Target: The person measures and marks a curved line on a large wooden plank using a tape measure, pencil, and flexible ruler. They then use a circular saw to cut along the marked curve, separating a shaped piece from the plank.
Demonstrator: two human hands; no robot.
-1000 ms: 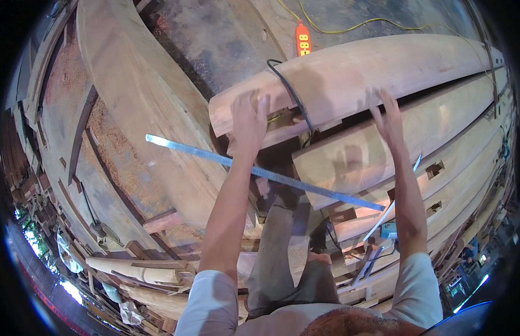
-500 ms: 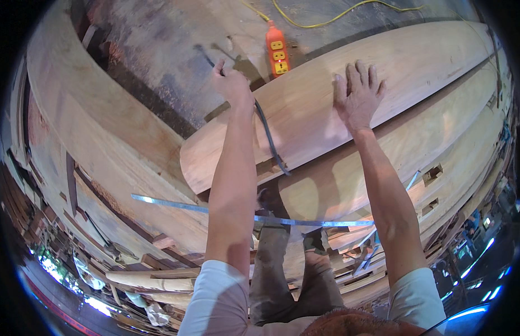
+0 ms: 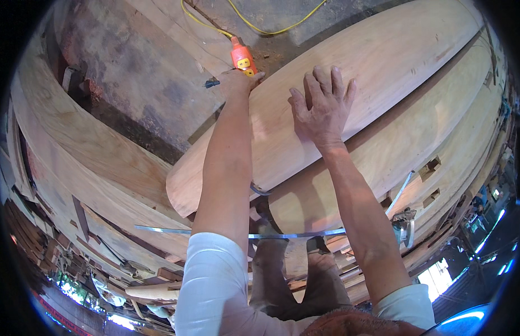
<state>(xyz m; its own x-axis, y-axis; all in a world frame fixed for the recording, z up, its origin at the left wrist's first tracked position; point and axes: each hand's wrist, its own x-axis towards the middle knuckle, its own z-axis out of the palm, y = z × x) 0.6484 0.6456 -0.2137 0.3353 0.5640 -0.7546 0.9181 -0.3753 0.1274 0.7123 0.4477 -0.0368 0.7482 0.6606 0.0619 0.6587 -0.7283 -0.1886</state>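
My left hand (image 3: 236, 85) is closed on a black power cord, whose dark plug (image 3: 212, 83) sticks out to its left. That hand is at the near end of an orange power strip (image 3: 241, 55) with yellow sockets; whether it grips the strip too I cannot tell. Lower down, a short piece of the cord (image 3: 260, 190) shows beside my left forearm, which hides the rest. My right hand (image 3: 324, 112) is open, fingers spread, over a long, smooth, curved wooden panel (image 3: 383, 61); the palm appears to rest on it.
A yellow cable (image 3: 277, 32) runs from the strip across the dusty floor (image 3: 131, 61). More curved wooden panels lie at the left (image 3: 86, 140) and right (image 3: 422, 117). A thin metal strip (image 3: 159, 229) crosses before my legs. Wood offcuts lie around the edges.
My left hand has reached the near end of the power strip, carrying the cord and plug. My right hand has shifted left over the panel. The whole view has tilted slightly.
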